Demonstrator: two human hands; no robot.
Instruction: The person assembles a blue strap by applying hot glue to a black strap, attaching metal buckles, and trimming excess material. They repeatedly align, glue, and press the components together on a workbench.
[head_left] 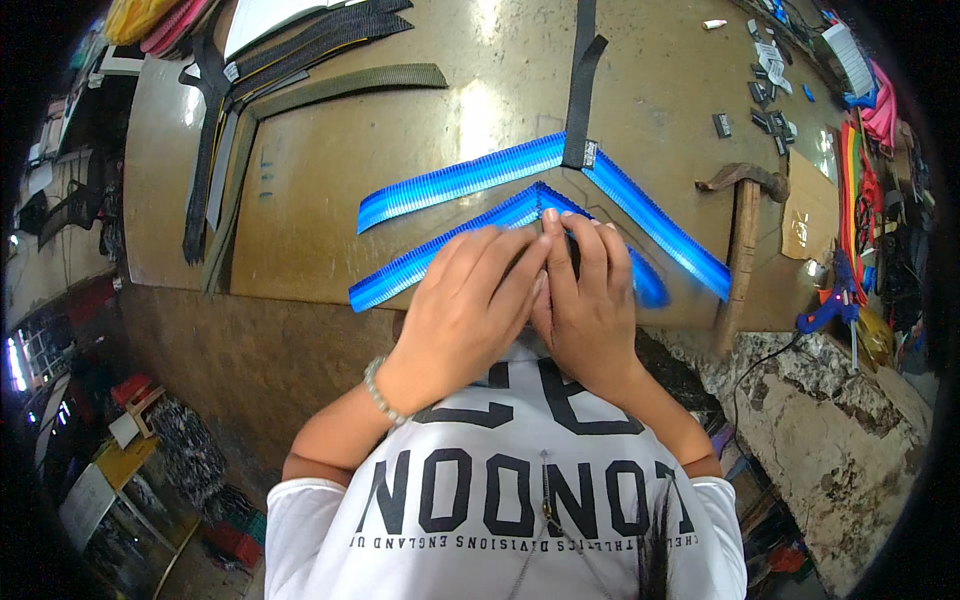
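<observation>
A blue striped webbing strap (440, 248), bent into a V, lies along the table's near edge. My left hand (475, 285) is closed, its fingertips pressed on this strap just below the bend. Beside it, my right hand (590, 295) has its fingers together over the strap's right leg, whose end is blurred. The two hands touch at the fingertips, and what lies under them is hidden. Just beyond is a second blue V-shaped strap (465, 180). A black strap (581, 100) with a small label (589, 154) meets it at its bend.
A wooden-handled hammer (745, 235) lies at the right, near a cardboard piece (808, 210) and a blue glue gun (830, 307) with a cord. Small black pieces (722, 125) are scattered far right. Olive webbing (350, 88) and black straps (320, 45) lie far left.
</observation>
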